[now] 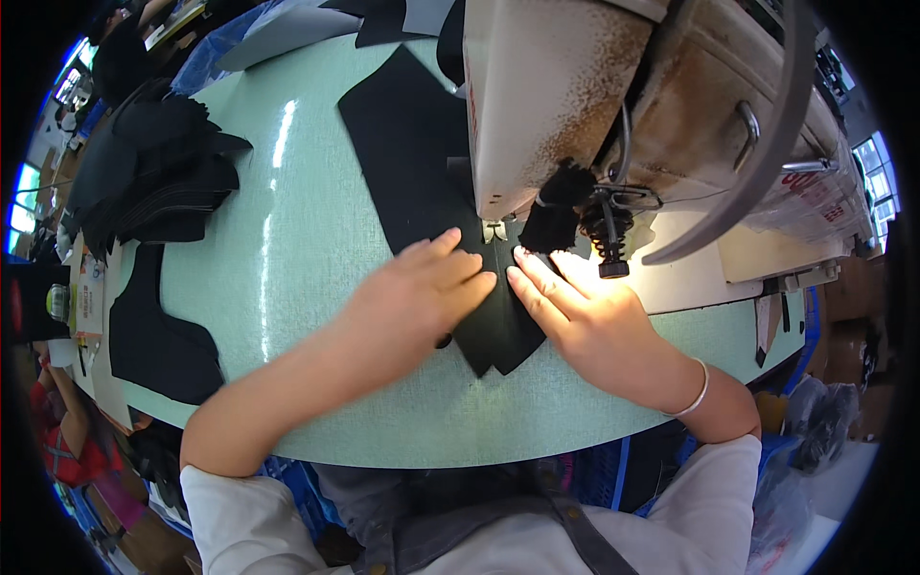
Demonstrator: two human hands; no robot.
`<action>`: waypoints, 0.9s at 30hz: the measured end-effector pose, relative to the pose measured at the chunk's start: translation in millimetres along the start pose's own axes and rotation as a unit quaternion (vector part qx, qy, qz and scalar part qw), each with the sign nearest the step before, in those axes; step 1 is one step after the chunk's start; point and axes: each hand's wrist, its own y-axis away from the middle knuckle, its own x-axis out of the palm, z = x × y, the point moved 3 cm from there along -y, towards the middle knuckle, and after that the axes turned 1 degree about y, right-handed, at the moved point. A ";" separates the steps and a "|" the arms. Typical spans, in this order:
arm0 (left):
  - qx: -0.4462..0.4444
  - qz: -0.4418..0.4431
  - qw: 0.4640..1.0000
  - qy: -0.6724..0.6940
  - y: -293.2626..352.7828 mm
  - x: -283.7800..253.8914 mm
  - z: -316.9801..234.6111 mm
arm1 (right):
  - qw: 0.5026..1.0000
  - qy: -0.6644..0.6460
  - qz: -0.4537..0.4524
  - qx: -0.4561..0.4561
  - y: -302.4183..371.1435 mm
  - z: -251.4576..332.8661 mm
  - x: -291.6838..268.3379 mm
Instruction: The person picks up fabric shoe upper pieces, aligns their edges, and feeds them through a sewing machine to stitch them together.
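Note:
A long black fabric piece (407, 144) lies under the presser foot (494, 231) of a sewing machine (556, 105), with a seam line running down its near part. My left hand (422, 283) rests on the fabric's left side, fingers stretched toward the foot. On the other side of the seam, my right hand (580, 302) lies flat with its fingers extended, partly under the machine's lamp light. Neither hand grips the cloth; both press on it from above. The fabric's notched near end points toward me.
A stack of black cut pieces (153, 172) sits at the left, with another black piece (163, 335) below it. More dark and grey pieces (302, 34) lie at the far edge. A curved grey bar (767, 182) arches over the right side. Blue crates (599, 474) stand below the table.

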 end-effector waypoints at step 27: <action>0.122 -0.051 0.991 -0.012 -4.6 2.0 13.8 | 0.998 -0.012 -0.040 -0.049 -3.7 -15.7 5.8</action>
